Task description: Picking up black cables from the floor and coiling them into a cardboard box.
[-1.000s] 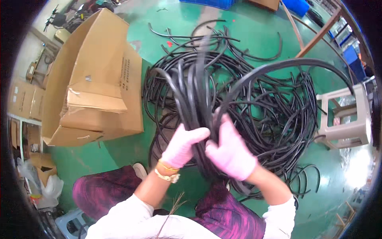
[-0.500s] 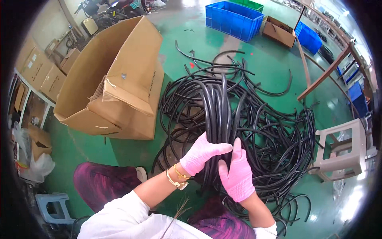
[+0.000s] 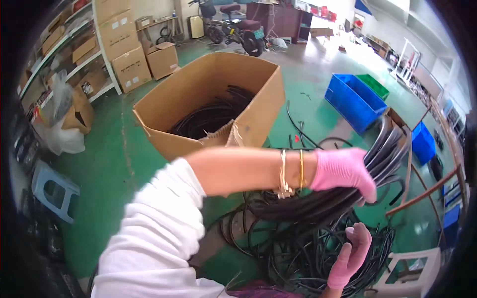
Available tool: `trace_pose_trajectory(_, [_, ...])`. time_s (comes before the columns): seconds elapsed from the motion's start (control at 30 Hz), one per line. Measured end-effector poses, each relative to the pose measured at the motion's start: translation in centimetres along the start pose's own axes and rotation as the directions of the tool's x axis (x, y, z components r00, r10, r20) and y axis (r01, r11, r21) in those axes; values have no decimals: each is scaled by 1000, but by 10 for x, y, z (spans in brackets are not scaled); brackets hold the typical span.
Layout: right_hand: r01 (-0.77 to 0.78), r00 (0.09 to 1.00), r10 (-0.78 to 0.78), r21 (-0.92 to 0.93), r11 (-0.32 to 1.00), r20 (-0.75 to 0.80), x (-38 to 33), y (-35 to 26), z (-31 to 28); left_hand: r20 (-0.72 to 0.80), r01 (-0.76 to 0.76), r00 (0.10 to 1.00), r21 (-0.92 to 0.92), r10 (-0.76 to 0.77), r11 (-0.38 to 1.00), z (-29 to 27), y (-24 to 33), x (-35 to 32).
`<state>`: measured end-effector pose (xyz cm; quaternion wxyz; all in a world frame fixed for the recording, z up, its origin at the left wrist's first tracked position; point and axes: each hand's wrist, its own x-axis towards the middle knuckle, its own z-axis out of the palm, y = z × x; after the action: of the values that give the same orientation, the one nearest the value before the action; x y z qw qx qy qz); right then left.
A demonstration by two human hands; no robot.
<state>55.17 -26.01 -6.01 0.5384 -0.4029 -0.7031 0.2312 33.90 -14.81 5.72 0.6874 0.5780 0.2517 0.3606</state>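
Note:
My left hand (image 3: 345,171), in a pink glove, is closed round a thick bundle of black rubber tubes (image 3: 303,204), lifted above the floor. The tubes bend upward past the hand and hang off toward the left below my forearm. My right hand (image 3: 351,256), also gloved in pink, is apart from the bundle with its fingers spread and slightly curled. Beneath it lies a tangled heap of black tubes (image 3: 298,265). Beyond my left forearm stands a large open cardboard box (image 3: 266,109) with more coiled black tubes (image 3: 211,119) inside; my arm hides part of its near side.
Blue crates (image 3: 354,107) and a green crate (image 3: 373,85) stand at the far right. A wooden frame (image 3: 425,191) and a beige stool (image 3: 410,270) are on the right. At the left are a light-blue stool (image 3: 53,191) and shelves (image 3: 92,64). A parked electric bike (image 3: 243,32) is at the back.
My left hand has lifted the tube bundle and swung it up to the right. My right hand has come away from it. The view has turned toward the cardboard box, showing its inside.

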Motion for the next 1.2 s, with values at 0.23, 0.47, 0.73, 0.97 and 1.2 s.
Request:
trace_pose_trajectory(0.23, [-33,993,36,-27,999,115,74,10,66,-136,-214,961,194,243,957,-76,197,-111])
trace_pose_trajectory(0.47, [11,966,59,-267,964,253,97,25,128,-421,-180,885,89,201,980,-324,172,-190])
trace_pose_trajectory(0.73, [-9,899,202,-447,895,388,88,55,164,-626,299,699,-183,-346,937,-512,-26,-235])
trace_pose_trajectory(0.97, [-41,852,285,-486,873,440,80,71,194,-692,501,627,5,-359,866,-574,-85,-281])
trace_pose_trajectory(1.2, [-64,815,343,-516,854,467,71,75,207,-698,529,605,-5,-382,848,-566,-100,-287])
